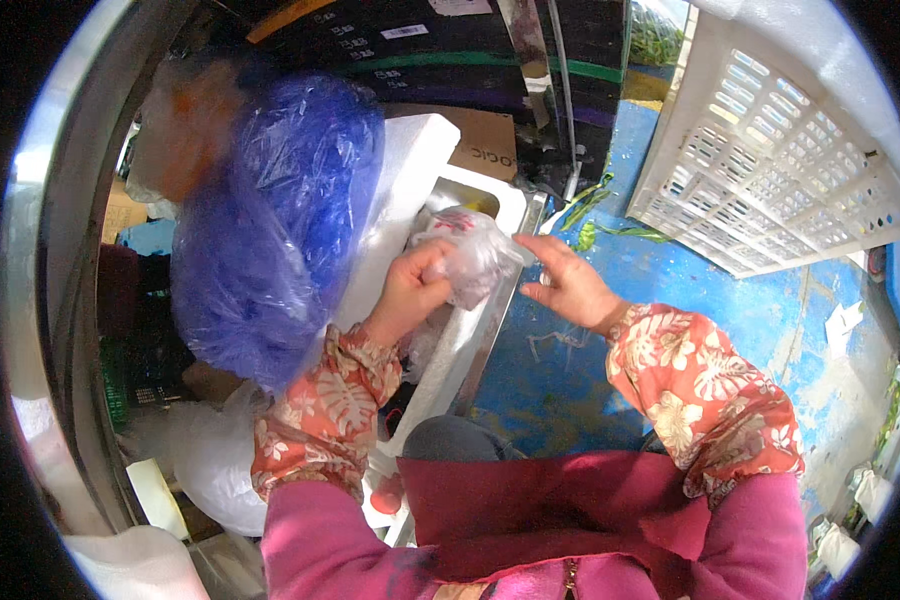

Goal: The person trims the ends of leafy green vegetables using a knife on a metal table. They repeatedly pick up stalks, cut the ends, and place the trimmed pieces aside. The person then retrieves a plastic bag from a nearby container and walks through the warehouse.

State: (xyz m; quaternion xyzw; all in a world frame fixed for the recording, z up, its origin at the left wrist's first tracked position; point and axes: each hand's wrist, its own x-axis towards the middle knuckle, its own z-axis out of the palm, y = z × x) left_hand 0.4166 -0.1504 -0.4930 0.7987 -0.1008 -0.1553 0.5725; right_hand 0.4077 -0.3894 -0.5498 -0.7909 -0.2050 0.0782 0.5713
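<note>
My left hand [411,289] is closed around a bunched part of a clear plastic bag [474,247] with red printing on it. Over an open white foam box [444,382] the bag hangs, its contents blurred by the crumpled film. To the bag's right is my right hand [574,289], with thumb and forefinger spread. Its forefinger tip lies close to the bag's edge; whether it touches is unclear. Inside the box, more crumpled clear plastic [420,345] shows beneath my left hand.
A big blue plastic bag [285,217] bulges on the left, against a white foam slab [401,165]. Behind the box sits a cardboard carton [480,135]. A white slotted crate [757,165] stands on the blue floor [570,405], near scattered green leaves [589,210].
</note>
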